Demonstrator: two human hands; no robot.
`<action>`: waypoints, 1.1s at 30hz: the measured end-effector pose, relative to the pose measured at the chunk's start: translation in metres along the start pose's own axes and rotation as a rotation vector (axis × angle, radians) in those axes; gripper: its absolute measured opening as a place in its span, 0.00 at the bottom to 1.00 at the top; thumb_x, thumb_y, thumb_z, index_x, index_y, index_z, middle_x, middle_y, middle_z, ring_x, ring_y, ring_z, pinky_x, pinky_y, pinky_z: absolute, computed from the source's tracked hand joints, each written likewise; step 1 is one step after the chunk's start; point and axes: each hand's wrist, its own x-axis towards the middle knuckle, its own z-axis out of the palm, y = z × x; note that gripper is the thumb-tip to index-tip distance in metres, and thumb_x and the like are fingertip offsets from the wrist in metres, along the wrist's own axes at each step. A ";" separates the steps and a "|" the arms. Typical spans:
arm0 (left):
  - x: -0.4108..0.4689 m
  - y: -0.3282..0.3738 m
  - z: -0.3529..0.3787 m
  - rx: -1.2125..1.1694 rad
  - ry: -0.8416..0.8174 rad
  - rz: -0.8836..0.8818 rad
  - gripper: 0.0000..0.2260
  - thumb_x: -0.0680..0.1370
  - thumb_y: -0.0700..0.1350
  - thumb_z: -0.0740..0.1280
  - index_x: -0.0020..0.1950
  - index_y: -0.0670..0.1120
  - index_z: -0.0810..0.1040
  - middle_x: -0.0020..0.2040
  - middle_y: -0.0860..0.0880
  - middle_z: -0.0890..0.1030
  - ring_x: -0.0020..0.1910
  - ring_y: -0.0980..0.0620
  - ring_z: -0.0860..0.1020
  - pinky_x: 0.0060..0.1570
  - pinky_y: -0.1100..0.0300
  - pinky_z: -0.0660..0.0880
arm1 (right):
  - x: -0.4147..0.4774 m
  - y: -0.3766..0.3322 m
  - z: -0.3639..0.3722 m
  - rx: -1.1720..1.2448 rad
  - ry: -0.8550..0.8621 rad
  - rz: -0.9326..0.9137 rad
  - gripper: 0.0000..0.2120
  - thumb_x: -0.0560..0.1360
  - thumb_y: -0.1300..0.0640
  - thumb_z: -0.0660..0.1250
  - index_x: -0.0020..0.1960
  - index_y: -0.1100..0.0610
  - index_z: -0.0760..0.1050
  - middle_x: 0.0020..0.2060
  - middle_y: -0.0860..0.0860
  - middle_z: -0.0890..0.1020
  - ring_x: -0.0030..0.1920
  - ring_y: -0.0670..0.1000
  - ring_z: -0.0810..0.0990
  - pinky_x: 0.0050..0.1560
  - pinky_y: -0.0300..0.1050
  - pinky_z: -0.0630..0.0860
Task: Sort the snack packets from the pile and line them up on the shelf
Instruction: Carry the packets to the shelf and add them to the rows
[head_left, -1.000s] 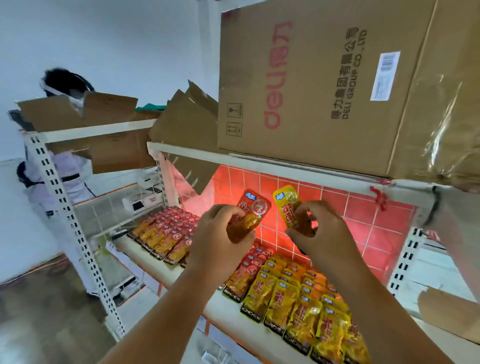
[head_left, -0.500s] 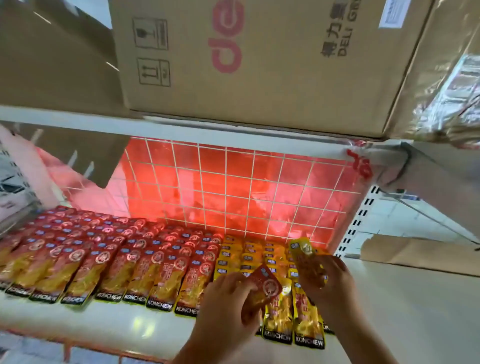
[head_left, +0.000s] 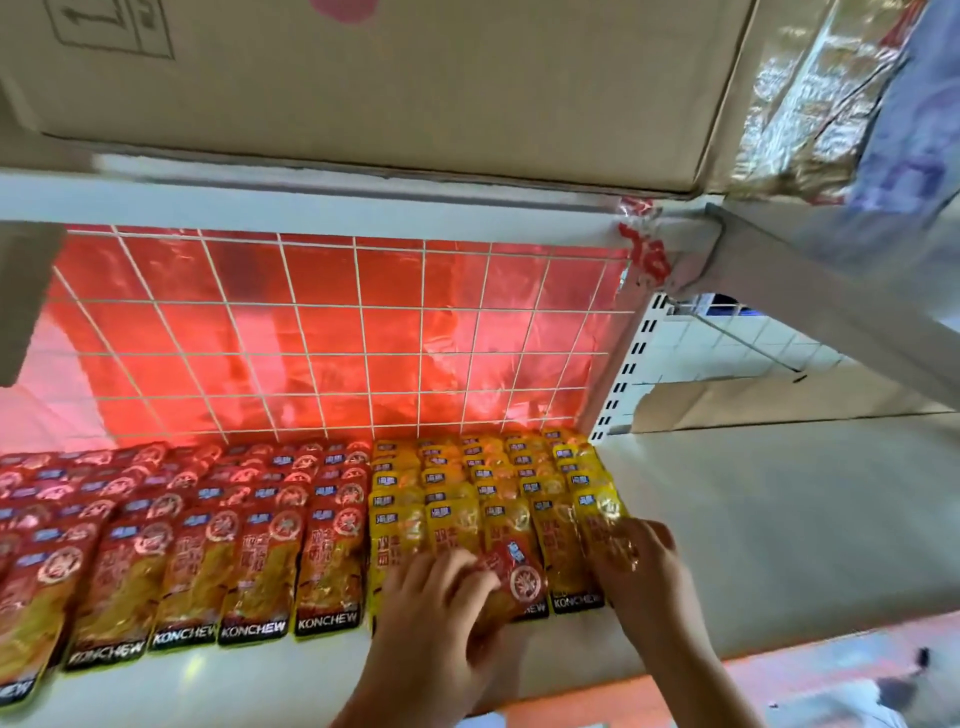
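Left hand (head_left: 436, 605) gripping 1 red packet (head_left: 511, 574) over the yellow rows (head_left: 488, 499), right hand (head_left: 641, 569) pressing 1 yellow packet (head_left: 602, 512) flat at the right end, red rows (head_left: 208, 519) lying left on the white shelf (head_left: 753, 545).

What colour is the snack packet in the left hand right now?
Red, with a round emblem: the red snack packet in the left hand, seen in the head view.

Five yellow columns (head_left: 498, 499); perhaps seven red columns (head_left: 208, 519); two hands (head_left: 431, 613).
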 end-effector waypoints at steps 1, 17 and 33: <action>0.000 0.001 0.000 -0.003 -0.006 0.000 0.18 0.71 0.64 0.70 0.54 0.54 0.81 0.54 0.52 0.79 0.51 0.50 0.75 0.49 0.49 0.74 | 0.000 0.000 0.000 -0.016 -0.002 0.009 0.17 0.70 0.53 0.77 0.57 0.51 0.79 0.49 0.45 0.74 0.48 0.57 0.80 0.48 0.51 0.78; -0.007 -0.002 0.006 -0.004 -0.071 -0.047 0.20 0.67 0.58 0.74 0.56 0.55 0.79 0.55 0.53 0.78 0.52 0.49 0.79 0.50 0.47 0.77 | 0.004 -0.011 -0.002 -0.166 -0.046 0.081 0.17 0.72 0.43 0.72 0.57 0.46 0.75 0.50 0.46 0.74 0.51 0.54 0.76 0.55 0.54 0.75; -0.009 0.003 -0.012 0.043 0.037 -0.380 0.19 0.70 0.62 0.71 0.58 0.58 0.75 0.57 0.58 0.77 0.55 0.57 0.75 0.56 0.53 0.71 | 0.026 -0.070 -0.004 -0.062 -0.110 -0.328 0.17 0.72 0.47 0.75 0.58 0.51 0.79 0.56 0.49 0.79 0.55 0.55 0.78 0.53 0.53 0.78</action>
